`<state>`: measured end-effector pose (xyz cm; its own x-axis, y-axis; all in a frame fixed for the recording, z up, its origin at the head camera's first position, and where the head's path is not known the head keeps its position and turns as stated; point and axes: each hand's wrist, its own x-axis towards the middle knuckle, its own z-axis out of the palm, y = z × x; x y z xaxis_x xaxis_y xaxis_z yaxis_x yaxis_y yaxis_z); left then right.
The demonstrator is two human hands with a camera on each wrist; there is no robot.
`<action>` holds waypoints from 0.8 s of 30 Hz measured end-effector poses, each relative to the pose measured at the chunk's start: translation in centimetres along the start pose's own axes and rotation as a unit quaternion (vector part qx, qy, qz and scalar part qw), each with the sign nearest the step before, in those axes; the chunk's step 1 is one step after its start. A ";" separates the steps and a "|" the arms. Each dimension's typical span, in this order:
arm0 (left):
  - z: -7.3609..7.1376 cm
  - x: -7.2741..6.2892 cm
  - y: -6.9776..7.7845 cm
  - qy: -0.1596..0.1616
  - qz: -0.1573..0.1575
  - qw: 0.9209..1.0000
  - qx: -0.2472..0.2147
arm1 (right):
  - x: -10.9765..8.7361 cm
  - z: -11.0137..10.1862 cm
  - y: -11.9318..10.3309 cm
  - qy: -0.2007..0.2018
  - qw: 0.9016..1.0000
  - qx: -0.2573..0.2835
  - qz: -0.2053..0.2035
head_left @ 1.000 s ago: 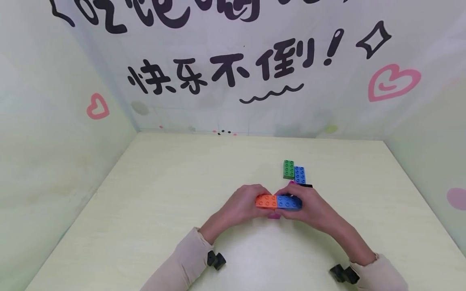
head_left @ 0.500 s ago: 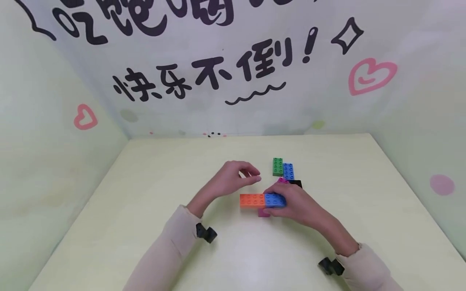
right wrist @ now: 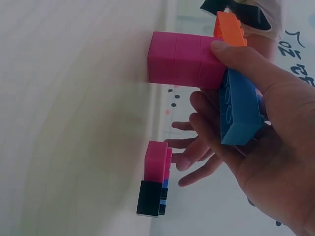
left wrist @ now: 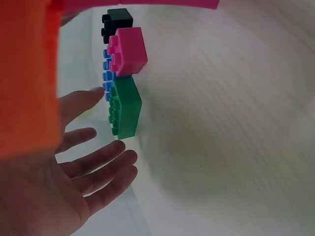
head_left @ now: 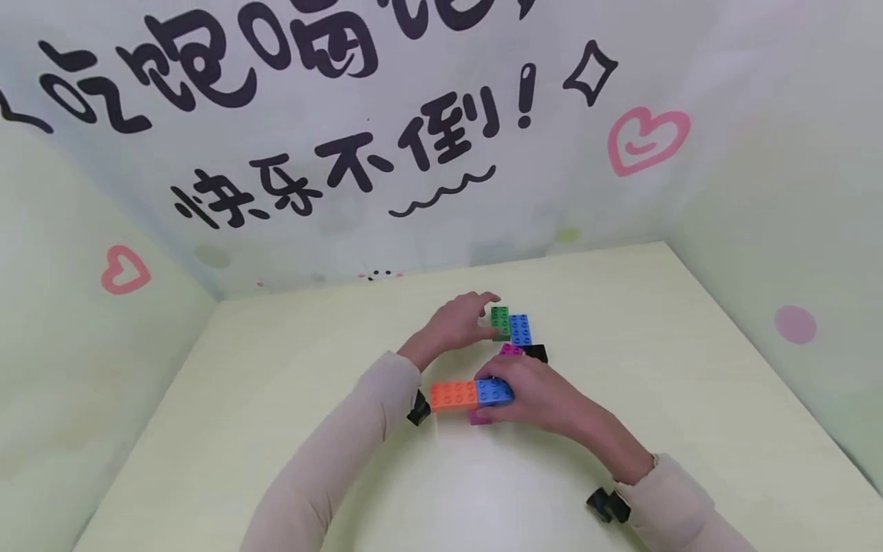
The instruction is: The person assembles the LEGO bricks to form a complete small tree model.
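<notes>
My right hand (head_left: 545, 395) holds a build of toy bricks: an orange brick (head_left: 453, 395) and a blue brick (head_left: 491, 392) lie end to end across a stack of pink bricks (right wrist: 184, 59). In the right wrist view, its thumb presses on the pink stack and the blue brick lies against the palm side. Beyond it, my left hand (head_left: 455, 322) is at a green brick (head_left: 500, 325), fingers spread and thumb apart. The left wrist view shows the thumb near the green brick (left wrist: 128, 108) and the blue one behind; whether it touches either, I cannot tell.
Beside the green brick lies a loose blue brick (head_left: 520, 330). A small pink brick (head_left: 510, 349) and a black brick (head_left: 536, 353) sit just nearer, close to my right hand. The pale table (head_left: 310, 345) meets printed walls at the back and sides.
My left hand has let go of the brick build and moved forward and right to the green brick. The right hand keeps holding the build. The head view has shifted.
</notes>
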<state>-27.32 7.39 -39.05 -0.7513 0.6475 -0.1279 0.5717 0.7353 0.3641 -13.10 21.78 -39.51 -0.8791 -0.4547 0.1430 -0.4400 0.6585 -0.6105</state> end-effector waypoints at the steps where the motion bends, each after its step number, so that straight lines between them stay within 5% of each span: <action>1: 0.3 0.1 0.0 -0.004 -0.001 1.000 0.011 | 0.0 0.2 -0.1 -0.004 1.000 0.000 0.002; 7: 1.3 -0.2 -0.8 -0.012 -0.017 0.999 0.041 | 0.3 0.9 -0.7 -0.020 1.000 -0.006 -0.004; 19: -0.3 -3.1 -0.5 -0.060 -0.015 0.998 0.029 | 0.1 -0.1 -0.5 -0.008 1.000 -0.019 -0.008; 24: 0.3 -3.2 -0.5 -0.038 -0.044 0.998 0.015 | -0.1 0.1 -0.2 -0.005 1.000 -0.014 0.002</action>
<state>-25.09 5.04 -39.07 -0.7731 0.5918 -0.2282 0.5146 0.7955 0.3199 -12.93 21.60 -39.45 -0.8792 -0.4575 0.1330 -0.4414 0.6773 -0.5886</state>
